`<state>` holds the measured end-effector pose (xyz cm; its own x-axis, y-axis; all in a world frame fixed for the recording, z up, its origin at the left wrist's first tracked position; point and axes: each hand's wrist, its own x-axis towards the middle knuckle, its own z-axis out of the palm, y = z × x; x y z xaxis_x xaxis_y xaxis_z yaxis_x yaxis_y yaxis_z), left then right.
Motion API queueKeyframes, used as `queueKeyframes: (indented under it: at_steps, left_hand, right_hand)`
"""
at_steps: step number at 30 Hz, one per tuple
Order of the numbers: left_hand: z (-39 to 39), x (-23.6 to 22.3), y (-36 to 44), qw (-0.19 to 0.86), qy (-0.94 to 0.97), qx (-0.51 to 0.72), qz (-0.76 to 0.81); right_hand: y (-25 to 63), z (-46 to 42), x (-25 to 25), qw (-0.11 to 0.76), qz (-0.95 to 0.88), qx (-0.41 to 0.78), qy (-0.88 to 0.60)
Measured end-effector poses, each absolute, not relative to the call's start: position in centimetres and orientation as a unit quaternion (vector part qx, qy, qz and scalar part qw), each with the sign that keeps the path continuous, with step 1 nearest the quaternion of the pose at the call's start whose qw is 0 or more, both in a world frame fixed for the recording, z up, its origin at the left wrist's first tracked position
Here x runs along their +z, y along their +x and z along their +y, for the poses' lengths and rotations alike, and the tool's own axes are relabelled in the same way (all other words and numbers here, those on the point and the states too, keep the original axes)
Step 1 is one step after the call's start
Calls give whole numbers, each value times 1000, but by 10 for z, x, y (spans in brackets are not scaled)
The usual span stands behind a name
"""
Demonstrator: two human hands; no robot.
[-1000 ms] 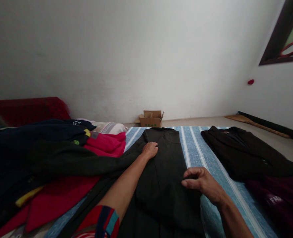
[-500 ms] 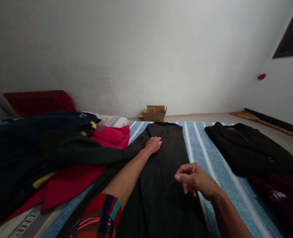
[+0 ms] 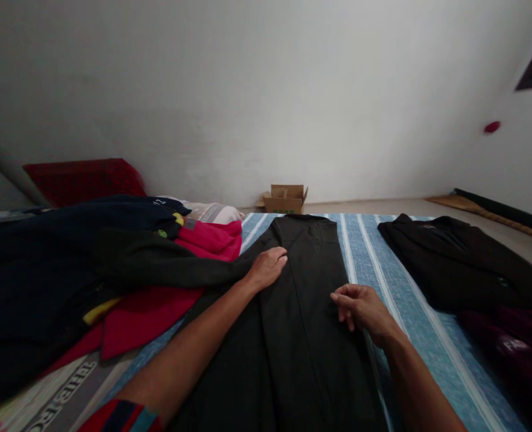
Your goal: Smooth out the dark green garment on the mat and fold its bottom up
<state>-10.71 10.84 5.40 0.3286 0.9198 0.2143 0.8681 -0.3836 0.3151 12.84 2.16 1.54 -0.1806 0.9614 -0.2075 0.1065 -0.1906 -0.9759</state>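
The dark garment (image 3: 315, 336) is lying lengthwise on the striped sheet (image 3: 359, 258), its collar (image 3: 299, 218) pointing toward the far side and its sleeve (image 3: 189, 271) trailing left over the pink cloth (image 3: 149, 315). The left hand (image 3: 268, 268) is resting on the upper part, near where the sleeve is meeting the body, fingers bent on the fabric; whether they are gripping a fold, I cannot tell. The right hand (image 3: 358, 307) is hovering at the garment's right-hand edge, thumb and forefinger drawn close together, the other fingers curling loosely; no cloth is showing between the tips, and contact is hard to make out. Judging by the smooth drape, the fabric is probably behaving as soft, pliable and fairly light, with nothing fragile about it; the collar is likely giving the stiffest part. Loose layers are probably prone to sliding when pulled from one point, and the sleeve is likely dragging on the pink cloth. The collar end and the long right-hand edge are seemingly offering the surest holds, with light pressure near the sleeve steadying the layers.
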Motion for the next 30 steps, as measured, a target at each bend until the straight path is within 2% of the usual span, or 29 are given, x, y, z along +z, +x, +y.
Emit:
queueKeyframes:
  at_steps: [9,16,22,30]
  left_hand:
    - [59,20,-95,114,833,17,541]
    - [53,21,-86,97,820,9,564]
    - [-4,37,-57,139,851,30,505]
    - [-40,19,-42,135,862,21,488]
  right_hand:
    - [130,22,16,381,-512,559,-529]
    - [133,20,17,395,-510,553,-527]
    - [137,20,17,400,-511,542,-535]
    - [139,19,15,406,-515,536,-532]
